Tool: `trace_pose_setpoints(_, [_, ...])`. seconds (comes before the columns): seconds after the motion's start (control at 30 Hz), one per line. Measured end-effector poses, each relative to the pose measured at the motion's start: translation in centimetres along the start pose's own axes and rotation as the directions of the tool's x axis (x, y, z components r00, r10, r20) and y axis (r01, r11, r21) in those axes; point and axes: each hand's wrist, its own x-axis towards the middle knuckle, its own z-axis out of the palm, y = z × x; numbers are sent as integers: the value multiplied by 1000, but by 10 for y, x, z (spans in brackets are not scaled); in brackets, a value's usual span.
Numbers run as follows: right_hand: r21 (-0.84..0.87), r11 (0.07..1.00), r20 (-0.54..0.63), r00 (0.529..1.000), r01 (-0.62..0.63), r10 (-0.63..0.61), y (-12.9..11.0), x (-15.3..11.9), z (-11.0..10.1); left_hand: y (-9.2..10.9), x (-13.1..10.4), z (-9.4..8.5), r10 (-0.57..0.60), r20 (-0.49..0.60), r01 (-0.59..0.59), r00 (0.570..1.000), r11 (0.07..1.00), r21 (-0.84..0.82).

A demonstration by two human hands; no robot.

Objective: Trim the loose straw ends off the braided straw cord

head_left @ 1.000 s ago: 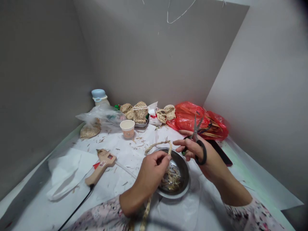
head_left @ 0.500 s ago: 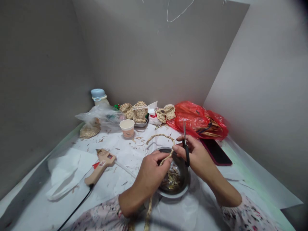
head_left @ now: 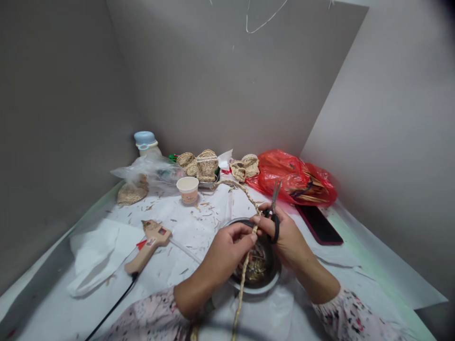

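A braided straw cord point(head_left: 242, 279) runs from the front edge up over a metal bowl point(head_left: 261, 288) and curves away toward the back. My left hand point(head_left: 227, 248) pinches it above the bowl. Just beside, my right hand point(head_left: 284, 234) has its thumb and fingertips on the same cord. Black-handled scissors point(head_left: 275, 222) hang on the fingers of my right hand, blades pointing up and slightly parted. Straw scraps and water lie in the bowl.
A glue gun point(head_left: 151, 246) with a cable lies at left, near crumpled white paper point(head_left: 103, 251). Behind stand a paper cup point(head_left: 187, 190), a lidded bottle point(head_left: 145, 141), woven straw pieces point(head_left: 207, 166) and a red plastic bag point(head_left: 280, 173). A phone point(head_left: 319, 224) lies at right.
The cord's far end has moved back and its lower part now hangs right of my left wrist. My right hand has shifted slightly, and the scissors have tilted with their blades more parted.
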Motion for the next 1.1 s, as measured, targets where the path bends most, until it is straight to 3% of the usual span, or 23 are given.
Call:
trace_pose_setpoints(0.1, [-222, 974, -6, 999, 34, -36, -7, 1, -5, -3, 3, -1, -30, -57, 29, 998, 999, -27])
trace_pose_setpoints(0.17, [-417, 901, 24, 992, 121, -122, -13, 1, -12, -7, 5, -2, -49, -94, 46, 994, 998, -38])
trace_pose_setpoints(0.33, [-829, 466, 178, 936, 309, -304, -28, -7, -33, -10, 7, -3, -37, -152, 33, 988, 999, -30])
trace_pose_setpoints(0.4, [-895, 306, 253, 935, 324, -247, -34, -13, -38, -9, 6, -3, -48, -157, 43, 987, 999, -32])
trace_pose_setpoints(0.5, [-928, 158, 319, 938, 338, -133, -40, -20, -40, -7, 5, -4, -54, -163, 44, 985, 997, -62])
trace_pose_setpoints(0.7, [-937, 66, 340, 939, 343, -50, -41, -25, -37, -7, 5, -5, -48, -132, 33, 990, 993, -117])
trace_pose_setpoints(1.1, [-958, 47, 285, 957, 283, 51, -42, -27, -28, -5, 4, -3, -33, -142, 19, 989, 995, -98])
